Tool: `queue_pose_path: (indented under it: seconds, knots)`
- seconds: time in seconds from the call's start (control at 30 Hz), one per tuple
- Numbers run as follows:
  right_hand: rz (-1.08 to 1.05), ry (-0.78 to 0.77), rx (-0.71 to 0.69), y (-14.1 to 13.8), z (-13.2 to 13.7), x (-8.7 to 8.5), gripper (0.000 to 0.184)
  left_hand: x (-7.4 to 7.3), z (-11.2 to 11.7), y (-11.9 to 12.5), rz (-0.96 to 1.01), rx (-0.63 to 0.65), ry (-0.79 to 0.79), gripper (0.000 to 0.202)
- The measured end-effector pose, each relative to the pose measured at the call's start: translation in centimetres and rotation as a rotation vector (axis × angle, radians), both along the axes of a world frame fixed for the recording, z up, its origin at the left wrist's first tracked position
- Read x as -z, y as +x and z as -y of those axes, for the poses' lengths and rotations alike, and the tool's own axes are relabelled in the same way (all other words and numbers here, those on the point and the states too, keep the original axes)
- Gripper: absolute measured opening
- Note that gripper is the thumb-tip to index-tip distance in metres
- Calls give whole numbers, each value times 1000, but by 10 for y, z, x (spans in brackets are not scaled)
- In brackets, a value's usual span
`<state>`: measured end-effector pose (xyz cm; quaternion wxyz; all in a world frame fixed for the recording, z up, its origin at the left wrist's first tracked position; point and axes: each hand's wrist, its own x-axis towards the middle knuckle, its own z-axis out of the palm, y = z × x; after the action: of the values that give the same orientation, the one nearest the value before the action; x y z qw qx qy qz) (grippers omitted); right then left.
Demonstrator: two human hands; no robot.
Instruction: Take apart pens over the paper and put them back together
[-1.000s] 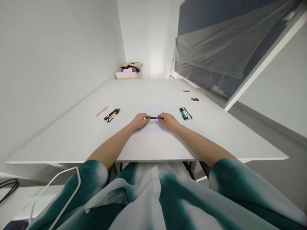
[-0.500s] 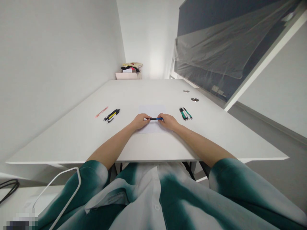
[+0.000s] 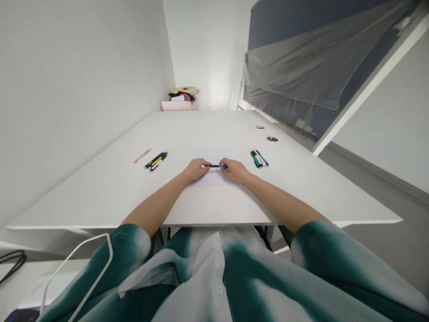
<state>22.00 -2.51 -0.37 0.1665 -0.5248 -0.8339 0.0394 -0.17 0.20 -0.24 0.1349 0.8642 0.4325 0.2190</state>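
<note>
A pen with a black barrel part and a blue end lies level between my two hands, above a sheet of white paper. My left hand pinches its dark end between thumb and fingers. At the blue end, the fingers of my right hand are closed around it. Both hands rest low over the sides of the sheet. The very ends of the pen are hidden by my fingers.
Several black and yellow pens lie to the left, beside a pink ruler-like strip. Several green and white pens lie to the right. Round metal discs sit farther back on the white table. A box stands beyond.
My right fingers have shifted slightly at the blue end of the pen. My left hand and the other pens look unchanged.
</note>
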Motion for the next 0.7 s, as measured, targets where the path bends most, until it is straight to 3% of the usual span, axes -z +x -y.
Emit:
queue_pose_path:
  seconds: [0.27, 0.7]
  knots:
    - [5, 50, -93, 1, -2, 2, 27, -1, 1, 0, -8, 7, 1, 35]
    - [-25, 30, -4, 1, -2, 1, 22, -1, 3, 1, 76, -77, -50, 38]
